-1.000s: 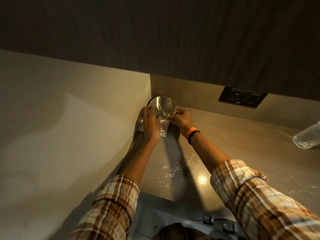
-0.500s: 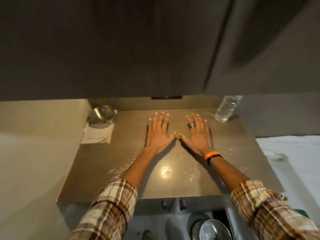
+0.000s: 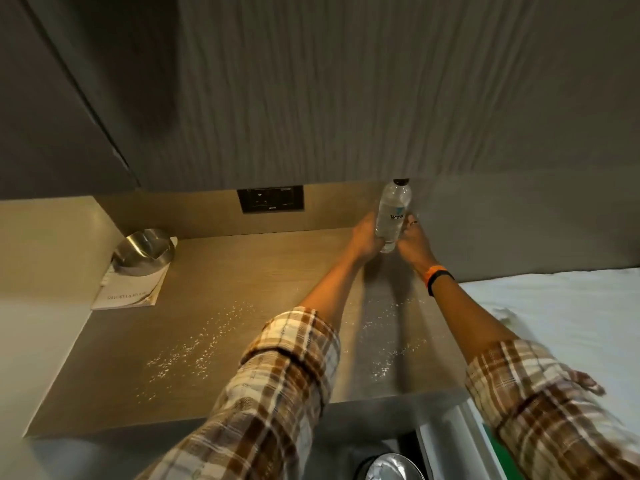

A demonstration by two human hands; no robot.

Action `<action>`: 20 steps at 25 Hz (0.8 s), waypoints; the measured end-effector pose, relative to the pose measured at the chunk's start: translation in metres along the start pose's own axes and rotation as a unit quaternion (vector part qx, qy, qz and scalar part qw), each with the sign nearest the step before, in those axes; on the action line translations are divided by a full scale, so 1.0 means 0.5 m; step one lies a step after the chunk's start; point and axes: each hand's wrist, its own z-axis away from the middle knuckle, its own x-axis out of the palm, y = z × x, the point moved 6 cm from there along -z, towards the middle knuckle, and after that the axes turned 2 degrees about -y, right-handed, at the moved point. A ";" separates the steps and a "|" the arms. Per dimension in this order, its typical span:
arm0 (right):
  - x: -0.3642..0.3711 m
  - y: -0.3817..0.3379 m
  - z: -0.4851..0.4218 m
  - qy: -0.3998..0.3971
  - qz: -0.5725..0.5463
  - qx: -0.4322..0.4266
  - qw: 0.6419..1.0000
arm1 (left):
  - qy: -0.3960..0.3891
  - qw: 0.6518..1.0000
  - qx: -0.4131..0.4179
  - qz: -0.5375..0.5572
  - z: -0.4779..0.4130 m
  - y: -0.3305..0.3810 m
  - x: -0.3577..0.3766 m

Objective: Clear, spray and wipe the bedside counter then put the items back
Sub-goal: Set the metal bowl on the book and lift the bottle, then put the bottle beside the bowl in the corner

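A clear plastic water bottle (image 3: pixel 393 213) with a black cap stands upright at the back right corner of the wooden bedside counter (image 3: pixel 263 271). My left hand (image 3: pixel 365 239) clasps its left side and my right hand (image 3: pixel 412 242) its right side, both wrapped around the lower half. A steel bowl (image 3: pixel 145 251) rests on a white booklet (image 3: pixel 130 289) in the back left corner. White specks lie scattered over the counter's middle and front.
A dark socket panel (image 3: pixel 270 199) sits in the back wall. White bedding (image 3: pixel 554 306) borders the counter on the right. Below the front edge are a round metal lid (image 3: pixel 391 467) and a bin.
Earlier both hands were at the bowl in the left corner, then lay flat on the counter's middle. Now they have reached to the back right and closed around the bottle.
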 end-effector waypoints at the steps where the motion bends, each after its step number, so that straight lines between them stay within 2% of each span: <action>1: 0.009 0.001 -0.007 -0.015 -0.006 0.007 1.000 | -0.001 1.000 -0.012 0.017 -0.007 -0.004 0.009; 5: 0.030 -0.012 -0.005 0.023 0.013 -0.009 1.000 | 0.077 0.994 -0.001 0.079 0.021 -0.027 -0.010; 8: 0.106 -0.046 0.038 -0.020 0.002 -0.034 0.999 | 0.131 0.988 0.005 0.084 0.092 -0.076 -0.079; 14: 0.377 -0.173 0.120 -0.122 0.006 -0.084 0.989 | 0.192 0.979 -0.057 0.042 0.238 -0.235 -0.320; 17: 0.523 -0.247 0.148 -0.171 0.039 -0.111 0.978 | 0.201 0.970 -0.128 0.055 0.298 -0.319 -0.441; 20: 0.629 -0.291 0.161 -0.181 0.048 -0.101 0.977 | 0.209 0.960 -0.173 0.061 0.329 -0.384 -0.530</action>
